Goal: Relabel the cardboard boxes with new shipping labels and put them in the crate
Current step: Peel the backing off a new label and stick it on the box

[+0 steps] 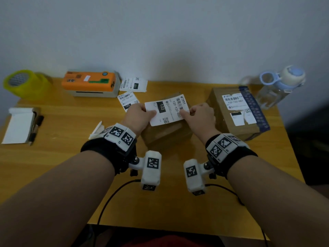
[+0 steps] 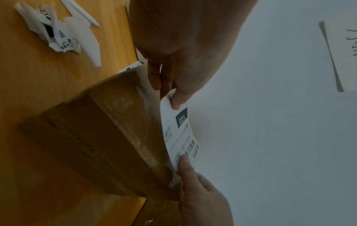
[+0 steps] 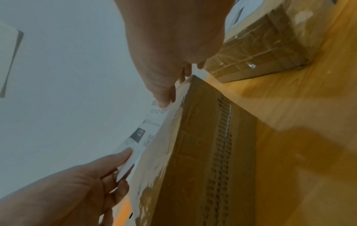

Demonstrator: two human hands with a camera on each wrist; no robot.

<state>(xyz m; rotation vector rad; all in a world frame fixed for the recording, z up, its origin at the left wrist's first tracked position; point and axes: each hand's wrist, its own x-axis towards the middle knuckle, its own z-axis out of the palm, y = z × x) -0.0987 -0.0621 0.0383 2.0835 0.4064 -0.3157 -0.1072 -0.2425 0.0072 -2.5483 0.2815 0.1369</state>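
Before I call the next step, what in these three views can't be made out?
- Crate: in no view.
- Whether the label already sticks to the box: the head view hides the underside; both wrist views see it edge-on.
- Box top: covered by the label, left hand and right hand.
- Small print on the label: too small and blurred.
- Second box, far side: hidden by the box itself.

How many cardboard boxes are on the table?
2. One cardboard box lies in the middle, under the shipping label that both hands hold; the other cardboard box stands to its right, near the water bottle.
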